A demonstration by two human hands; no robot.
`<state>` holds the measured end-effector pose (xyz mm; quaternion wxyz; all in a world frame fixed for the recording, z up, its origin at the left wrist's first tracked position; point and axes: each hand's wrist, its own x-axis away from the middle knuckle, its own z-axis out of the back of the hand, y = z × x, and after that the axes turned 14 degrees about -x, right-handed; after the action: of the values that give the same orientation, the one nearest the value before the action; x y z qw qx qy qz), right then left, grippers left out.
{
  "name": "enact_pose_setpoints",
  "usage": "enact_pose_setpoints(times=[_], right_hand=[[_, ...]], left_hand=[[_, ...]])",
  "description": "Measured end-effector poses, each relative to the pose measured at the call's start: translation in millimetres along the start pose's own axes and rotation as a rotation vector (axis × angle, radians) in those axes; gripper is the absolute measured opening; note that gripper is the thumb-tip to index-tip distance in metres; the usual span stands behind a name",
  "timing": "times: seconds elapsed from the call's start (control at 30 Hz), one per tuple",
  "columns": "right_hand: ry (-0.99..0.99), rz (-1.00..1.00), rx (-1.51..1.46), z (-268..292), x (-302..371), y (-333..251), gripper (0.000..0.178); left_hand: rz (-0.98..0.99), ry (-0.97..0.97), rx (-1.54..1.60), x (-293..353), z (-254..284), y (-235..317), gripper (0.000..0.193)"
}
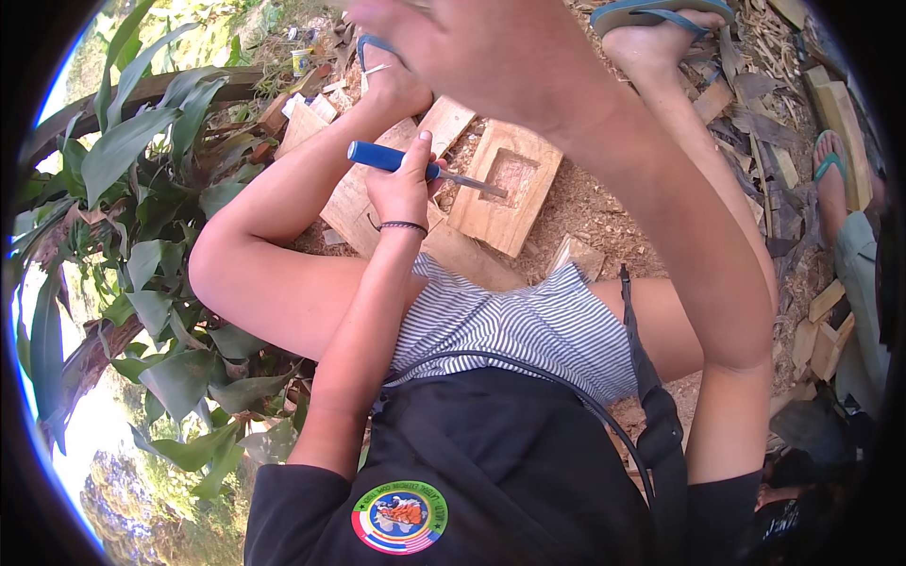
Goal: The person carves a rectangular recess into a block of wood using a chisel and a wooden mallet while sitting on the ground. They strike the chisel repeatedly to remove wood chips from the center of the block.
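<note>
1. The blue-handled chisel (377,157) slants over the wooden block (481,217), tip at its recess; it looks light and stiff, the smooth handle perhaps slippery, best gripped there, clear of the blade.
2. My left hand (398,196) is wrapped around it.
3. My right hand (462,52) is raised, blurred and cut off; I can't tell its grip.
4. The block seems firm; its sides offer hold.
5. Its recess (514,177) has a rough, crumbly floor.
6. The small yellowish cup (301,62) hides its contents.

Block (500,217) between the legs (283,283) — plants (179,382) left.
</note>
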<state>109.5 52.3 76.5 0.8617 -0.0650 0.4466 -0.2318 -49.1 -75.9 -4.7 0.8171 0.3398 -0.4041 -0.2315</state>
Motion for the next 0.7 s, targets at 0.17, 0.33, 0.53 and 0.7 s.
enact_pose_setpoints(times=[0.17,0.33,0.53,0.7], right_hand=[[-0.866,-0.467,-0.198,-3.8,-41.5,-68.6,0.031],[-0.788,-0.586,-0.257,9.2,-75.0,-63.4,0.032],[-1.016,-0.600,-0.095,0.0,-78.0,-67.6,0.036],[-0.995,-0.544,-0.187,-18.5,-40.1,-60.0,0.047]], left_hand=[[-0.337,0.087,-0.045,-9.2,2.4,-13.3,0.017],[-0.190,-0.020,-0.064,-1.5,-3.1,2.2,0.024],[-0.441,0.180,-0.217,-0.2,-17.1,4.6,0.018],[-0.155,0.056,0.076,-0.1,-2.5,-7.0,0.018]])
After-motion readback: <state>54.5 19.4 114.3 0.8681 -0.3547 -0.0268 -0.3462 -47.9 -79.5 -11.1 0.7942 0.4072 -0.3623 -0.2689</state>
